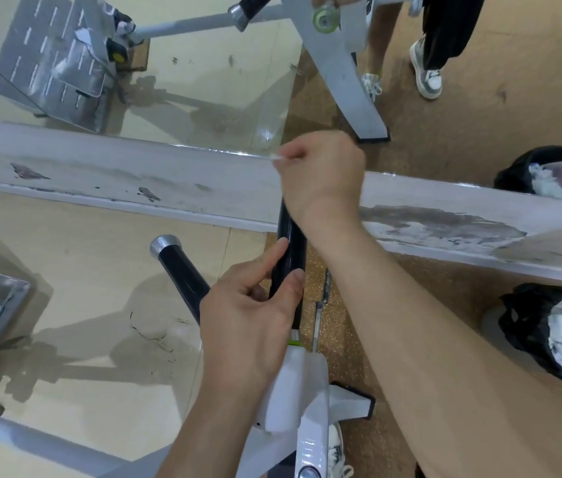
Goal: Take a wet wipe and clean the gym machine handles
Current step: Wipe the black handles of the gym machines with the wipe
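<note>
Left hand [255, 312] clasping black cylindrical machine handle [290, 250] to steady it; right hand [321, 174], beyond, pinching thin white wet wipe [278, 160].

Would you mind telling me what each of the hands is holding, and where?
The left hand grips the black handle near its lower end. The right hand pinches a wipe at the handle's top.
</note>
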Available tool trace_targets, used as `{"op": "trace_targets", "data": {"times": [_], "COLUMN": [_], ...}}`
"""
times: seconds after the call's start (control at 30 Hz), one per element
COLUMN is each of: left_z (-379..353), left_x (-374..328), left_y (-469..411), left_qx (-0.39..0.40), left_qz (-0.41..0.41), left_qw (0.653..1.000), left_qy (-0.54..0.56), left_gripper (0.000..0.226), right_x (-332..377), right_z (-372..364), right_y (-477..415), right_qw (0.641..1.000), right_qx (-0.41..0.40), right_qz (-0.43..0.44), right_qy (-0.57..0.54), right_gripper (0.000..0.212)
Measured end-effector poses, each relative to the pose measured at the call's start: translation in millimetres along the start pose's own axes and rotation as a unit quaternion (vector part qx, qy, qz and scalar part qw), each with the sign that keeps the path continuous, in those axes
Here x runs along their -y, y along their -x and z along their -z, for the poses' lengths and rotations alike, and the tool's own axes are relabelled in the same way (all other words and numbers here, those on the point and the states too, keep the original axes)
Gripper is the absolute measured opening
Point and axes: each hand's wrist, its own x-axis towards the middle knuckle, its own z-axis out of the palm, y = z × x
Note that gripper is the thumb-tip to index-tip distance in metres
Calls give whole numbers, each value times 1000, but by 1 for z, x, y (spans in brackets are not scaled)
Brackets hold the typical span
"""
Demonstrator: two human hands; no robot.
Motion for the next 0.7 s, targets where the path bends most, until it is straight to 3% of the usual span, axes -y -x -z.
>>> {"op": "trace_targets", "data": {"times": [0.07,0.17,0.23,0.3,0.33,0.37,0.43,0.5,0.57,0.63,0.7], "left_z": [0,2,3,7,10,15,30,45,57,65,72], "left_x": [-1,-4,-6,-11,-13,-15,-18,-19,-15,-8,0], "left_y": [1,3,4,3,2,-1,-8,-17,-23,-27,-32], "left_qx": [8,18,30,40,37,26,-26,-81,-96,-90,-88], "left_qz": [0,8,18,29,39,54,86,103,110,107,106], "left_qw": [1000,1000,999,999,998,996,983,961,948,953,956], "left_qy": [-4,2,-1,2,24,65,163,245,284,271,259], "left_gripper": [36,37,35,30,24,20,13,12,24,28,17], "right_x": [13,31,33,36,39,40,41,43,46,48,49], "right_z": [-1,-8,-14,-13,-10,-8,-6,-9,-13,-19,-25], "right_y": [-6,-14,-17,-11,-3,5,21,31,37,44,49], "right_qw": [964,900,916,958,958,937,885,854,849,866,893], "right_qx": [93,170,207,251,280,311,357,384,391,394,392], "right_qz": [134,226,213,110,29,-47,-126,-150,-152,-124,-79], "right_qy": [211,333,271,84,-43,-155,-272,-317,-321,-281,-207], "right_gripper": [14,19,12,6,6,6,4,7,8,6,1]}}
